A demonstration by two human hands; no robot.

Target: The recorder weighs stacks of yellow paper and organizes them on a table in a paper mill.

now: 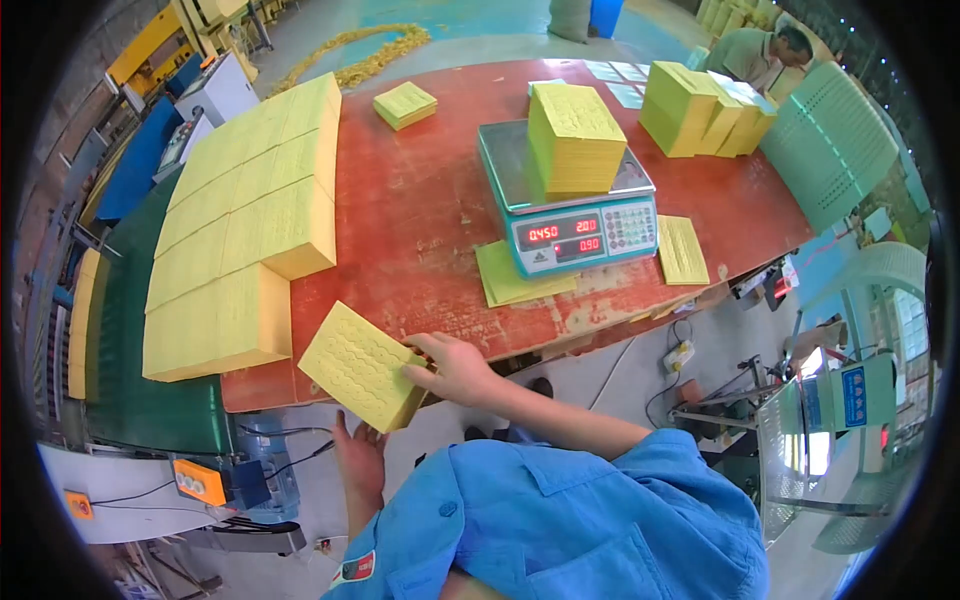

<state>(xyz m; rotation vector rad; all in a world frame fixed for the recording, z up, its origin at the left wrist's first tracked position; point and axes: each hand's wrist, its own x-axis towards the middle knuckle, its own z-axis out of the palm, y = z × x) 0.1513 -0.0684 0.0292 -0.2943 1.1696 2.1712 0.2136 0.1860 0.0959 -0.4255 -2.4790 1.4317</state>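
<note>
1. While the person leans over the near edge of the red-brown table (pixel 420 210), both hands grip one yellow stack of sheets (pixel 362 365), which lies tilted at about 7 o'clock in the view and juts past the table's front edge.
2. The right hand (pixel 455 368) lies on the stack's right side, fingers spread narrow over its top, thumb at the edge.
3. The left hand (pixel 358 455) supports the stack from below at 6 o'clock; only its back and wrist show, so how far its fingers curl cannot be told.
4. A long block of yellow stacks (pixel 245 225) runs from 8 o'clock to 11 o'clock, just left of the held stack.
5. A weighing scale (pixel 575 225) with a lit red display stands at about 1 o'clock from the hands, bearing a tall yellow pile (pixel 575 135).
6. Loose yellow sheets (pixel 515 280) lie under the scale's front left corner, and another sheet (pixel 682 250) lies just right of it.
7. A small pile (pixel 405 103) sits at 12 o'clock; more piles (pixel 705 110) sit at 2 o'clock, near another person (pixel 760 55).
</note>
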